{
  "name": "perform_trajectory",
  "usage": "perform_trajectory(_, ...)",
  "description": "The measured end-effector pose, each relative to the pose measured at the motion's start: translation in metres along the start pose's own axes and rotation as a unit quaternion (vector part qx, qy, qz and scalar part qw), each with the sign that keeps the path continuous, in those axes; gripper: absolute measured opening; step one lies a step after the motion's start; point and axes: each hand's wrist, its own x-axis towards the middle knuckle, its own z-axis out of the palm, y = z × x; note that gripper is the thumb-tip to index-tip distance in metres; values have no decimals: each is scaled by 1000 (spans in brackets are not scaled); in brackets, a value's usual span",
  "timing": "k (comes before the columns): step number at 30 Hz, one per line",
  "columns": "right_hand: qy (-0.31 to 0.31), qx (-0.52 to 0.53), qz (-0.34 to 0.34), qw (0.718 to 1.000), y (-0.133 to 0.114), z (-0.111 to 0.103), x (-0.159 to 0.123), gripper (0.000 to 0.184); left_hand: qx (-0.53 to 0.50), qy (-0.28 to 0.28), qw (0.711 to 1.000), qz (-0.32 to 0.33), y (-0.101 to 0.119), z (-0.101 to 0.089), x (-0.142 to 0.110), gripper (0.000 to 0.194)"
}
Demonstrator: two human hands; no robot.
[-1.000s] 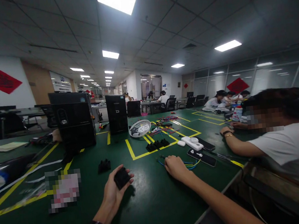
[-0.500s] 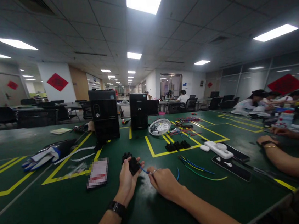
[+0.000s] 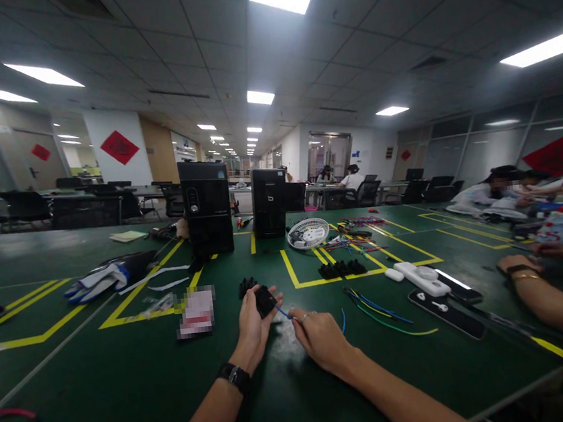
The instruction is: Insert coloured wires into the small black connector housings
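Observation:
My left hand (image 3: 251, 323), palm up with a black watch on its wrist, grips a black connector block (image 3: 265, 302). Knobbly black pieces stick out at the block's far left end. A blue wire (image 3: 283, 313) runs from the block's right side to my right hand (image 3: 324, 338), whose thumb and forefinger pinch it. A ring shows on the right hand. Where the wire meets the block is too small to make out. Another short blue wire (image 3: 343, 320) shows just beyond my right hand.
Blue, green and yellow wires (image 3: 387, 314), a row of black blocks (image 3: 342, 270), a white basket (image 3: 309, 233), a power strip (image 3: 422, 278) and phones lie rightward. A glove (image 3: 100, 282) and plastic packet (image 3: 196, 312) lie left. Black computer towers (image 3: 207, 209) stand behind. A co-worker's arm (image 3: 537, 298) rests at right.
The view has swung slightly left and down, so red and blue wires show more fully at lower left. Both hands keep their hold on the block and wire.

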Motion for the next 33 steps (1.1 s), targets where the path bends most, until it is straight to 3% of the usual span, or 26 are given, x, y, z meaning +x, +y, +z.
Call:
perform_trajectory(8, -24, -17, 1, 1000, -1, -4, -1, 25, 37, -40, 999, 4, 1, 0, -4, 27)
perform_trajectory(12, -16, -11, -6, 1000, 1, -6, -4, 24, 154, -108, 980, 61, 2, -5, -2, 51)
perform_trajectory(16, -12, -11, -14, 1000, 3, -10, -8, 23, 259, -140, 948, 120, 1, -10, 1, 56)
perform_trajectory(29, 1, -1, -48, 999, -3, -9, -10, 21, 296, -143, 937, 120, 7, -4, -8, 45)
perform_trajectory(33, 17, 4, -49, 999, -3, -13, -12, 23, 241, -107, 961, 81, 7, 6, -15, 53)
